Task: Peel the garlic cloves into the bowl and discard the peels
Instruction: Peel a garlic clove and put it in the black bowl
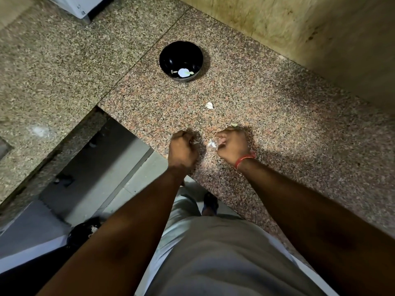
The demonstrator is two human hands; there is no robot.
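A black bowl (pixel 181 60) stands far back on the granite counter (pixel 277 129), with a few pale peeled cloves (pixel 183 72) at its bottom. My left hand (pixel 182 146) is a closed fist near the counter's front edge, and a small whitish garlic clove (pixel 195 142) shows at its fingertips. My right hand (pixel 233 146), with a red thread at the wrist, is closed beside it and pinches a white peel (pixel 212 143) between the two hands. An unpeeled clove (pixel 210 105) lies loose ahead of the hands. A greenish scrap (pixel 234 125) lies just beyond my right hand.
The counter makes an L, with a second slab (pixel 53 71) to the left. A tiled wall (pixel 299 28) rises at the back right. Below the counter's edge, a dark bin (pixel 84 231) stands on the floor at lower left.
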